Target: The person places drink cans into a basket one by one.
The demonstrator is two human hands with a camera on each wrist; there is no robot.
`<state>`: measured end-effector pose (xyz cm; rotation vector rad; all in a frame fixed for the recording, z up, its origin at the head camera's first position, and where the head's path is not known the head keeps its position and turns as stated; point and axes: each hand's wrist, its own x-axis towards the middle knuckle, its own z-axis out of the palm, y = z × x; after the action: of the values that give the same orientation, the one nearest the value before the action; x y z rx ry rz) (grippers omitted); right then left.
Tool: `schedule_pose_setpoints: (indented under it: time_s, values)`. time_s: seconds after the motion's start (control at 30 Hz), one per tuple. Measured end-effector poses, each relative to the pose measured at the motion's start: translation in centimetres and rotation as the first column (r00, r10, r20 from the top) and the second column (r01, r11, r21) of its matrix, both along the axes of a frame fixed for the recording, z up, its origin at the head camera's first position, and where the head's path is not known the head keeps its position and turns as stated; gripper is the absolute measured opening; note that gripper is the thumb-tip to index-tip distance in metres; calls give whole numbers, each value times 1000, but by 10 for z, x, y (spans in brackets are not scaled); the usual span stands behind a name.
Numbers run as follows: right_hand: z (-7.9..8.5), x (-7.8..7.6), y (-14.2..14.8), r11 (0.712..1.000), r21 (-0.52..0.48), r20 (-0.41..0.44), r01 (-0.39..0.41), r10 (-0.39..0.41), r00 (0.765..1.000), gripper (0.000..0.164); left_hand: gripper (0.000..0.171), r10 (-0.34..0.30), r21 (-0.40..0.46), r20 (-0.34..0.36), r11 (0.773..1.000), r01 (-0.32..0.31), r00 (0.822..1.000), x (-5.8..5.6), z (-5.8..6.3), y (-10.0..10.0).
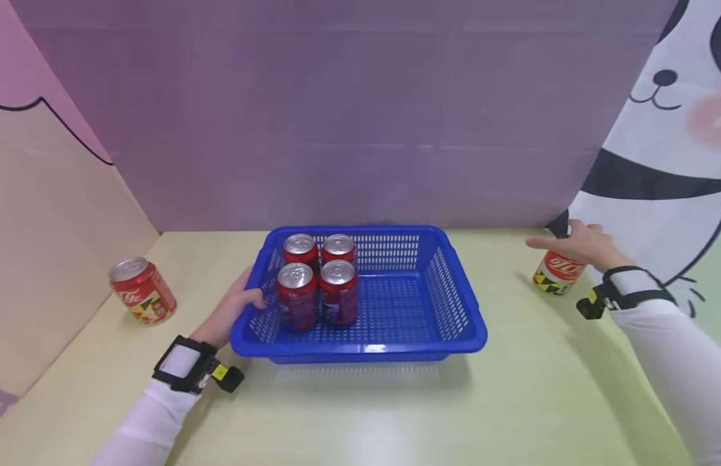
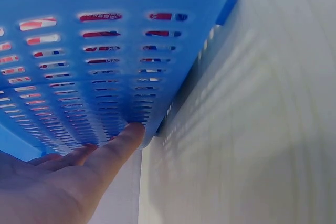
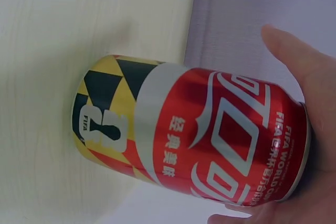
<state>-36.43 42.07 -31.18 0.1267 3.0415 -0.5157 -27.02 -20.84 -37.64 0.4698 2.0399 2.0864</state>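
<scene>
A blue plastic basket (image 1: 389,353) stands on the table with several red soda cans (image 1: 339,294) upright in its left half. My left hand (image 1: 235,307) holds the basket's left rim, thumb over the edge. In the left wrist view, the fingers of the left hand (image 2: 79,177) lie against the slotted outer wall of the basket (image 2: 121,3). Over on the right, my right hand (image 1: 584,244) is over the top of a red soda can (image 1: 557,272). The right wrist view shows this can (image 3: 194,135) close up, with the thumb (image 3: 294,53) spread away from its side.
Another red soda can (image 1: 144,291) stands left of the basket, beyond my left hand. A purple panel (image 1: 360,129) rises behind the pale table (image 1: 360,421). Printed walls flank it, the right one with a panda picture (image 1: 657,175).
</scene>
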Motion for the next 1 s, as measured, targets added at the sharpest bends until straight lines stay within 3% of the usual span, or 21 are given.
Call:
schedule_pose_setpoints:
  time_s: [0.33, 0.5, 0.67, 0.8, 1.0]
  values:
    - [-2, 4, -8, 999, 42, -5, -14, 15, 1000, 127, 79, 4, -21, 5, 1000, -4, 1000, 3, -1, -2]
    - [-4, 3, -5, 999, -11, 1, -48, 48, 999, 105, 79, -5, -8, 2, 1000, 5, 1000, 2, 0, 0]
    - [-2, 1, -2, 991, -133, 81, -28, 39, 996, 76, 79, -12, -10, 10, 1000, 13, 1000, 3, -1, -1]
    - [2, 1, -3, 986, -164, 129, -12, 34, 991, 69, 79, -21, -11, 12, 1000, 21, 1000, 3, -1, -1]
    - [3, 1, -6, 986, -166, 101, -14, 31, 994, 67, 81, -15, -11, 8, 1000, 16, 1000, 4, 1, -2]
